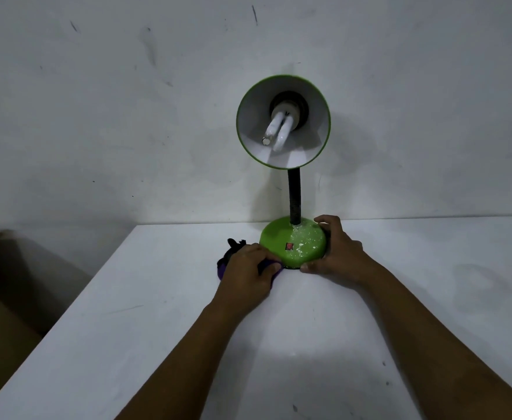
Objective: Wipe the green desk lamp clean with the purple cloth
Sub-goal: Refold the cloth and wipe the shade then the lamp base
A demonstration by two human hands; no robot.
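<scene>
The right hand [335, 253] curled its fingers round the green desk lamp [294, 242] base — likely steadying it — while the left hand [245, 268] pinched the purple cloth [271, 265] against its powder-speckled rim.

The lamp [291, 242] stands at the table's [157, 328] back edge, the cloth [233, 259] touching its base's left side.

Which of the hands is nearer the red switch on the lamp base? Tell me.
Left. The left hand, gripping the purple cloth, has its fingertips just left of the red switch. The right hand holds the base's right edge, farther from it.
</scene>
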